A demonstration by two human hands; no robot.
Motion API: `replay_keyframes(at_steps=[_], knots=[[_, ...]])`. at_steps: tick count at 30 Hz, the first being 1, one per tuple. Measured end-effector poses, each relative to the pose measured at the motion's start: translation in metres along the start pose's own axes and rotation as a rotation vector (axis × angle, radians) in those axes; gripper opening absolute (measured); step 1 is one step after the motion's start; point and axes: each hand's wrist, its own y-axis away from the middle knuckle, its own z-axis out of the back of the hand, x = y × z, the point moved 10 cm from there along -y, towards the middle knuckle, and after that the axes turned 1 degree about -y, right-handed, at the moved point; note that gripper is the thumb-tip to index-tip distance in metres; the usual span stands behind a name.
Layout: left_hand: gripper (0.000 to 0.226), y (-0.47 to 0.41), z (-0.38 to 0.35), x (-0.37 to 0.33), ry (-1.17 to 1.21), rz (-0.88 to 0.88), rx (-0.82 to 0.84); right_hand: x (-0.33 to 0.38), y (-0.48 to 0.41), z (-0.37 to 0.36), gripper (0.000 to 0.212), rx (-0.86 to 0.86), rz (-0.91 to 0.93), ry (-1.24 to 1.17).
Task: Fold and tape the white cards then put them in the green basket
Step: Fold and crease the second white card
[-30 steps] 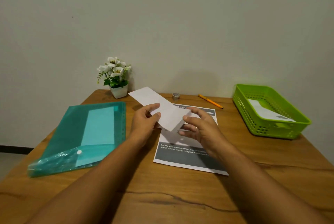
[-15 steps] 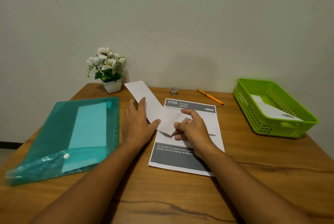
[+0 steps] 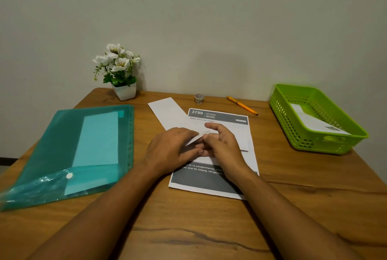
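Wooden worktop (image 3: 209, 228), centre: presses white card (image 3: 173, 115) onto the printed sheet (image 3: 240, 132) with flat left hand (image 3: 169, 150), pinches its near end over with right hand (image 3: 222, 146); risks a skewed crease from slipping on smooth paper, or springback when reaching for the tape roll (image 3: 199, 98).

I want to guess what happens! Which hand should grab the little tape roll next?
Probably the right hand: it sits nearer the tape roll, while the left hand lies flat on the white card, holding it down.
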Motion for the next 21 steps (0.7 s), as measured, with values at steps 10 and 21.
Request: replay_keyframes(at_steps=[10, 21], knots=[[0.031, 0.001, 0.010, 0.012, 0.034, 0.144, -0.059, 0.014, 0.003, 0.007, 0.036, -0.031, 0.053, 0.082], [0.028, -0.001, 0.006, 0.018, 0.027, 0.175, -0.044, 0.020, -0.047, 0.019, 0.103, 0.275, -0.009, 1.333]])
